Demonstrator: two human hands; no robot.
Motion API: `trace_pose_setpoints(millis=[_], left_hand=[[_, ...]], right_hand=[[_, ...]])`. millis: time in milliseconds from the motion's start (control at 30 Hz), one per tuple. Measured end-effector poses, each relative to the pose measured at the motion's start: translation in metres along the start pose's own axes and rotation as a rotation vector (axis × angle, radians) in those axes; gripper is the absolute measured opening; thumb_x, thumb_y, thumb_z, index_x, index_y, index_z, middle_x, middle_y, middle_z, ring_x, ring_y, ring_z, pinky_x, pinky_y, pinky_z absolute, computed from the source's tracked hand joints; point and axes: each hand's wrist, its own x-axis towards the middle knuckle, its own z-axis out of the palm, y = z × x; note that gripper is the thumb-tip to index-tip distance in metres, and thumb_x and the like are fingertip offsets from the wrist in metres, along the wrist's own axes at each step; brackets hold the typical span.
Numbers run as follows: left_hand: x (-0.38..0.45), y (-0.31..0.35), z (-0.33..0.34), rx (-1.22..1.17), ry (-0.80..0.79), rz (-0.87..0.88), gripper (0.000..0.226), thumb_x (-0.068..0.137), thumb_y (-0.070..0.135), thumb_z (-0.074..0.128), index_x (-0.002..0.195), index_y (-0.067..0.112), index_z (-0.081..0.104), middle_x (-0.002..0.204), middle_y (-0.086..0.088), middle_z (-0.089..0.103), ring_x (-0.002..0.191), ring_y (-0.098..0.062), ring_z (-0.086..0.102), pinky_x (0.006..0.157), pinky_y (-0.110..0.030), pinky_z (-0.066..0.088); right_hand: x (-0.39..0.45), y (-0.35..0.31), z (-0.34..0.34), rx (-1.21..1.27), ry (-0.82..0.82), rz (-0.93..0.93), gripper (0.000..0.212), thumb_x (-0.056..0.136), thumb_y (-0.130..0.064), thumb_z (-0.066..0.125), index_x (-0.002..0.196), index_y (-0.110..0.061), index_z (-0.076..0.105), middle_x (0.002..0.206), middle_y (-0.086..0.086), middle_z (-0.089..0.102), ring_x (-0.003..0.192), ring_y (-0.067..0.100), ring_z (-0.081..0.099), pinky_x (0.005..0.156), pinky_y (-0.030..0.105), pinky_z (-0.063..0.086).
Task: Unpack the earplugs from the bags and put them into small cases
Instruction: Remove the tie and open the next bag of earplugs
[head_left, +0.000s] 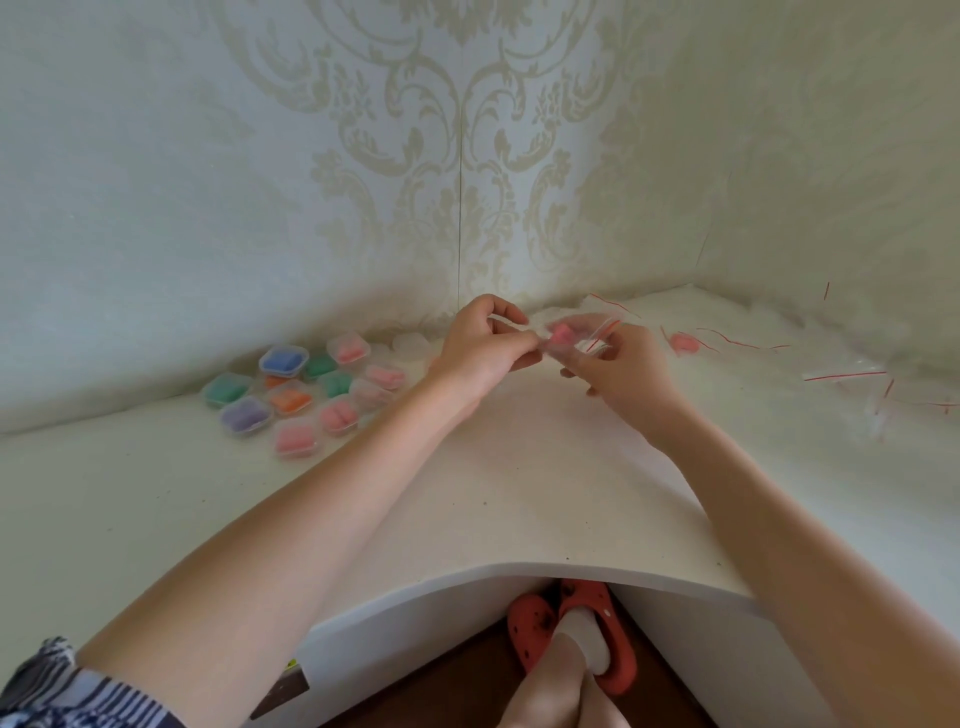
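Note:
Above the middle of the white desk (519, 493), both hands hold a small clear zip bag (576, 338) with a red strip and pink earplugs (561, 332) inside. My left hand (483, 343) pinches the bag's left edge, fingers curled. My right hand (618, 364) grips its right side from below. Several small clear cases (296, 395) lie closed at the left, filled with pink, orange, green, blue and purple earplugs. A loose pink earplug bag (683, 343) lies to the right of my hands.
Empty clear bags with red strips (852, 374) are scattered over the right back of the desk. Some empty clear cases (410, 343) stand by the patterned wall behind my left hand. The desk fills a wall corner; its curved front edge is near me.

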Motion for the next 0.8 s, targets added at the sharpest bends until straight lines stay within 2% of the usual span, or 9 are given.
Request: trace_pose_setpoints(millis=[100,200,300,367,467,567,633,733,800], left_hand=[[0.001,0.002,-0.003,-0.056,0.049,-0.018,0.023,0.078,-0.007,0.064,0.090,0.007,0.051,0.075,-0.011,0.062,0.060,-0.015,0.068,0.072,-0.027,0.059],[0.005,0.001,-0.007,-0.055,0.167,0.021,0.018,0.079,-0.008,0.058,0.083,0.007,0.051,0.077,-0.014,0.060,0.060,-0.018,0.068,0.065,-0.028,0.059],[0.013,0.002,-0.022,-0.074,0.340,0.055,0.020,0.083,-0.007,0.053,0.078,0.012,0.048,0.072,-0.006,0.058,0.059,-0.014,0.070,0.051,-0.024,0.053],[0.017,0.003,-0.033,-0.070,0.396,0.065,0.021,0.084,-0.006,0.049,0.079,0.015,0.048,0.077,-0.005,0.059,0.064,-0.011,0.071,0.051,-0.027,0.054],[0.016,0.003,-0.037,-0.063,0.368,0.080,0.024,0.084,-0.005,0.051,0.085,0.019,0.048,0.085,-0.003,0.058,0.071,-0.012,0.072,0.048,-0.026,0.050],[0.016,0.002,-0.031,-0.025,0.317,0.101,0.031,0.080,-0.004,0.062,0.086,0.025,0.050,0.097,-0.002,0.060,0.079,-0.019,0.072,0.050,-0.024,0.049],[0.016,0.002,-0.027,-0.064,0.253,0.126,0.030,0.080,-0.009,0.060,0.083,0.020,0.053,0.102,-0.011,0.062,0.083,-0.023,0.072,0.064,-0.024,0.056],[0.014,0.003,-0.023,-0.060,0.129,0.154,0.027,0.084,-0.015,0.049,0.076,0.010,0.054,0.090,-0.018,0.068,0.077,-0.017,0.072,0.067,-0.022,0.057],[0.012,0.003,-0.020,-0.043,0.074,0.174,0.024,0.084,-0.014,0.052,0.075,0.008,0.055,0.083,-0.017,0.071,0.075,-0.019,0.072,0.068,-0.023,0.057]], right_hand=[[-0.001,-0.004,0.001,0.005,0.042,-0.016,0.006,0.082,-0.030,0.072,0.081,-0.032,0.066,0.089,0.007,0.071,0.073,0.033,0.059,0.058,0.037,0.051],[-0.001,-0.004,0.003,0.070,-0.074,-0.005,0.011,0.087,-0.018,0.068,0.079,-0.025,0.065,0.081,-0.017,0.068,0.078,0.022,0.060,0.053,0.023,0.051],[0.002,-0.004,-0.004,0.160,-0.057,0.010,0.015,0.091,-0.007,0.060,0.082,-0.019,0.063,0.100,-0.004,0.068,0.088,0.015,0.067,0.055,0.021,0.054],[0.004,-0.002,-0.009,0.230,-0.023,0.027,0.015,0.095,-0.005,0.053,0.083,-0.014,0.058,0.104,0.004,0.068,0.086,0.015,0.070,0.056,0.024,0.055],[0.004,0.001,-0.012,0.305,-0.020,0.103,0.013,0.098,-0.006,0.045,0.088,-0.010,0.051,0.093,0.007,0.066,0.073,0.016,0.069,0.055,0.027,0.054],[0.006,0.002,-0.013,0.345,0.043,0.192,0.027,0.092,0.002,0.034,0.087,-0.011,0.057,0.078,0.006,0.058,0.057,0.014,0.058,0.052,0.024,0.048],[0.008,0.003,-0.014,0.328,0.088,0.220,0.035,0.085,0.005,0.029,0.079,-0.010,0.061,0.068,0.004,0.048,0.053,0.014,0.044,0.050,0.024,0.041],[0.009,0.002,-0.014,0.340,0.091,0.319,0.034,0.081,0.000,0.029,0.076,-0.006,0.063,0.057,0.000,0.031,0.049,0.014,0.024,0.044,0.023,0.026],[0.008,0.000,-0.013,0.299,0.026,0.350,0.032,0.090,-0.017,0.037,0.086,-0.006,0.067,0.056,-0.003,0.028,0.049,0.012,0.022,0.044,0.024,0.024]])
